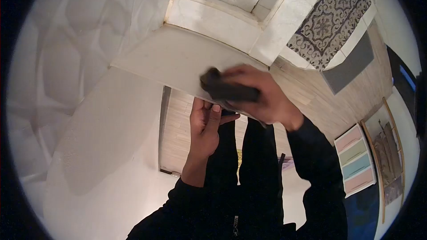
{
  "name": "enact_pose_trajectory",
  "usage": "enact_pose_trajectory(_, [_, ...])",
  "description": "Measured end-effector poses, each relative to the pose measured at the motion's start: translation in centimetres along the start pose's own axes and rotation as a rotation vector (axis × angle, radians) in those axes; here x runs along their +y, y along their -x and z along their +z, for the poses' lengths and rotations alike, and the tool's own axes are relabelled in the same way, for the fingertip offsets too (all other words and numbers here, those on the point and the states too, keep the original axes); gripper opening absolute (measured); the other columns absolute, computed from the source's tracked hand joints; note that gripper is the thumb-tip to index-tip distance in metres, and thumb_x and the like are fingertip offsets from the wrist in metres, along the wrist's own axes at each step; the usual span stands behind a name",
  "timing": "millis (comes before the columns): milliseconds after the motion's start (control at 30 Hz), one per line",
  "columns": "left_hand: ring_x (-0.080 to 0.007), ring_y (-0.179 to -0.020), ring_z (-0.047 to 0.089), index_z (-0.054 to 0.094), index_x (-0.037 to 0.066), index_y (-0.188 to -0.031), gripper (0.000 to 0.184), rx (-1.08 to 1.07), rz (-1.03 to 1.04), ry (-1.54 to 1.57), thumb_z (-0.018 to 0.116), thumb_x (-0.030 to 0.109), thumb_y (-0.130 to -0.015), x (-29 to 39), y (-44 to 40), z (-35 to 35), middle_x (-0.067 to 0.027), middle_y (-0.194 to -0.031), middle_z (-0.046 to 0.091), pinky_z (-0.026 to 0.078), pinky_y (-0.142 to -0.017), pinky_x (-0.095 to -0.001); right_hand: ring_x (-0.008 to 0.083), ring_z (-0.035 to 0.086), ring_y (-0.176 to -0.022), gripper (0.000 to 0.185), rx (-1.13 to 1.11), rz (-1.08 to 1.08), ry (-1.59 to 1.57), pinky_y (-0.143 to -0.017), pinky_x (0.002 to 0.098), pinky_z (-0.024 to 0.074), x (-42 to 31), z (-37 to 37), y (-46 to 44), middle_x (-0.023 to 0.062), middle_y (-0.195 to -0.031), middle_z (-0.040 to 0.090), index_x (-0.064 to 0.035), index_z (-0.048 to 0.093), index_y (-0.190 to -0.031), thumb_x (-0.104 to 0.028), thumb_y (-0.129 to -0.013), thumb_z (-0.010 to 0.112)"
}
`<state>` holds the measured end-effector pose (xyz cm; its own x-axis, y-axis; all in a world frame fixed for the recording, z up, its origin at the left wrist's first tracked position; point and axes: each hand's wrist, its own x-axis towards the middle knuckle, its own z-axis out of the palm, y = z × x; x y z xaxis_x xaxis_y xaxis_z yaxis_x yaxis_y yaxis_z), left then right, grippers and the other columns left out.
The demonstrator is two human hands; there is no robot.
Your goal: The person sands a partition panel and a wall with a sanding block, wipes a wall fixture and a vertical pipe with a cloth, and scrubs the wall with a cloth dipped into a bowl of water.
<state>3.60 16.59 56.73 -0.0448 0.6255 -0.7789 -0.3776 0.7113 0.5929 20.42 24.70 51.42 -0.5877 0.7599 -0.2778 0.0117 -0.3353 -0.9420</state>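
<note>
My right hand (262,93) is closed around a dark, block-like object (229,88), smeared by motion, so its kind cannot be told. It is over the front edge of a smooth pale panel (178,55). Just below that edge is my left hand (207,126), its thumb and fingers drawn together and one finger pointing right. Whatever lies between those fingertips is hidden or too small to make out. A thin pale strip of edge shows under my right hand.
White textured wall (89,40) rises at left. Beyond the panel is a white tiled ledge (213,20). Patterned mat (336,20) and grey mat (349,64) lie on the wood-look floor (307,80). A pastel-drawer unit (356,160) and wooden-framed rack (387,151) stand right.
</note>
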Motion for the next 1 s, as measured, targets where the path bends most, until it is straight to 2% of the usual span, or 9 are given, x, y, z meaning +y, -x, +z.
enact_pose_trajectory(133, [-0.0256, -0.119, 0.062, 0.032, 0.001, -0.146, 0.047, -0.019, 0.002, -0.005, 0.048, 0.022, -0.106, 0.2, -0.1, 0.0, -0.0158, -0.135, 0.054, 0.062, -0.088, -0.0420, 0.0379, 0.062, -0.106, 0.043, -0.027, 0.150, 0.085, -0.093, 0.0423, 0.0506, -1.0, -3.6, 5.7, 0.0180, -0.118, 0.064, -0.0032, 0.066, -0.119, -0.008, -0.078, 0.077])
enact_pose_trajectory(200, [-0.0291, -0.120, 0.062, 0.034, 0.004, -0.146, 0.049, -0.028, 0.013, -0.014, 0.050, 0.026, -0.106, -0.2, -0.1, -0.2, -0.0154, -0.140, 0.052, 0.063, -0.086, -0.0442, 0.0381, 0.062, -0.106, 0.041, 0.024, 0.291, 0.173, -0.092, 0.0417, 0.0505, 0.5, -4.5, 7.6, 0.0181, -0.116, 0.064, -0.0025, 0.065, -0.119, -0.009, -0.079, 0.076])
enact_pose_trajectory(300, [-0.0299, -0.121, 0.061, 0.030, 0.004, -0.149, 0.053, -0.027, 0.025, -0.056, 0.050, 0.027, -0.106, 0.3, -0.2, 0.1, -0.0167, -0.140, 0.052, 0.063, -0.086, -0.0431, 0.0382, 0.062, -0.106, 0.040, 0.061, 0.369, 0.369, -0.092, 0.0411, 0.0504, 3.6, -4.8, 6.8, 0.0186, -0.114, 0.063, -0.0022, 0.065, -0.118, -0.009, -0.081, 0.076])
enact_pose_trajectory(433, [-0.0299, -0.121, 0.061, 0.029, 0.004, -0.150, 0.054, -0.019, 0.031, -0.049, 0.049, 0.028, -0.106, 0.0, -0.1, 0.0, -0.0176, -0.140, 0.051, 0.063, -0.085, -0.0422, 0.0381, 0.061, -0.105, 0.040, 0.049, 0.209, 0.295, -0.091, 0.0415, 0.0502, 2.4, -1.6, 0.9, 0.0181, -0.112, 0.063, -0.0027, 0.065, -0.118, -0.011, -0.081, 0.075])
enact_pose_trajectory(500, [-0.0294, -0.120, 0.062, 0.030, 0.003, -0.148, 0.052, -0.019, 0.039, -0.067, 0.048, 0.028, -0.106, -0.1, -0.1, 0.0, -0.0172, -0.138, 0.052, 0.063, -0.086, -0.0422, 0.0377, 0.061, -0.106, 0.040, 0.033, 0.078, 0.136, -0.091, 0.0420, 0.0501, 0.6, 0.4, -2.0, 0.0173, -0.113, 0.064, -0.0033, 0.066, -0.119, -0.011, -0.080, 0.075])
enact_pose_trajectory(567, [-0.0278, -0.114, 0.065, 0.036, 0.002, -0.142, 0.042, -0.020, 0.007, -0.016, 0.046, 0.022, -0.107, -0.5, 0.0, -0.4, -0.0149, -0.132, 0.056, 0.061, -0.090, -0.0435, 0.0374, 0.061, -0.106, 0.041, 0.002, -0.062, 0.030, -0.092, 0.0424, 0.0500, 0.0, 2.5, -4.7, 0.0165, -0.115, 0.064, -0.0039, 0.066, -0.119, -0.011, -0.080, 0.074])
enact_pose_trajectory(767, [-0.0241, -0.116, 0.061, 0.039, 0.003, -0.140, 0.034, -0.027, 0.046, -0.029, 0.040, 0.012, -0.107, 0.1, 0.1, 0.3, -0.0119, -0.130, 0.055, 0.060, -0.092, -0.0436, 0.0364, 0.060, -0.109, 0.042, 0.001, -0.331, 0.044, -0.094, 0.0418, 0.0495, -0.2, 6.1, -11.1, 0.0163, -0.116, 0.064, -0.0049, 0.067, -0.118, -0.013, -0.078, 0.077])
enact_pose_trajectory(867, [-0.0204, -0.118, 0.059, 0.039, 0.002, -0.139, 0.033, -0.065, 0.002, -0.022, 0.037, 0.007, -0.107, 0.4, 0.1, 0.0, -0.0114, -0.128, 0.055, 0.060, -0.092, -0.0411, 0.0315, 0.065, -0.106, 0.038, -0.031, -0.321, 0.057, -0.091, 0.0367, 0.0522, 0.5, 7.4, -14.6, 0.0158, -0.116, 0.066, -0.0008, 0.065, -0.119, -0.008, -0.084, 0.074])
enact_pose_trajectory(1000, [-0.0198, -0.120, 0.058, 0.038, 0.003, -0.143, 0.036, -0.040, -0.018, -0.114, 0.038, 0.008, -0.107, 1.2, 0.1, 0.4, -0.0109, -0.131, 0.054, 0.060, -0.091, -0.0404, 0.0353, 0.064, -0.104, 0.037, -0.030, -0.141, 0.120, -0.092, 0.0406, 0.0508, 3.3, 8.1, -17.7, 0.0185, -0.112, 0.066, -0.0020, 0.066, -0.118, -0.018, -0.085, 0.073])
